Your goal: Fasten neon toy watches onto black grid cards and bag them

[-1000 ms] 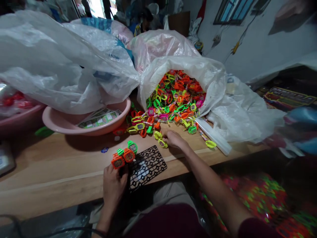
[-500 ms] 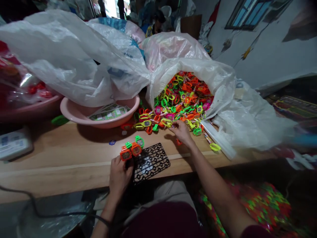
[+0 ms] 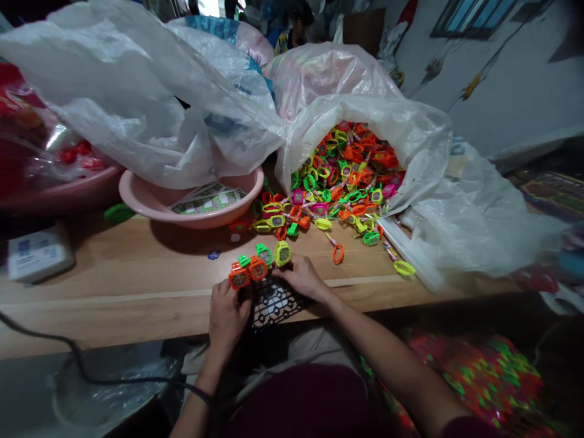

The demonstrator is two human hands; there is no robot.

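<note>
My left hand [image 3: 228, 319] grips a bunch of plastic toy watches [image 3: 249, 267] in orange and green, low over a black plastic lattice frame [image 3: 274, 302]. My right hand [image 3: 298, 278] rests partly on that frame, pinching a lime toy watch [image 3: 283, 253] against the bunch. A large heap of neon toy watches [image 3: 347, 170] spills from a white plastic sack [image 3: 387, 125] onto the wooden table [image 3: 114, 286]. Loose watches lie in front of the sack, including an orange one [image 3: 338, 254] near my right hand.
A pink basin [image 3: 150, 204] holds printed sheets [image 3: 207, 199], with plastic bags draped over it. A white box [image 3: 39, 252] sits at the table's left, and a black cable [image 3: 91, 380] runs below the front edge. A person [image 3: 292, 36] stands in the background.
My right hand has moved from the heap to the bunch in my left hand, now with a lime watch. The view has shifted slightly, and my left hand stays shut on the bunch.
</note>
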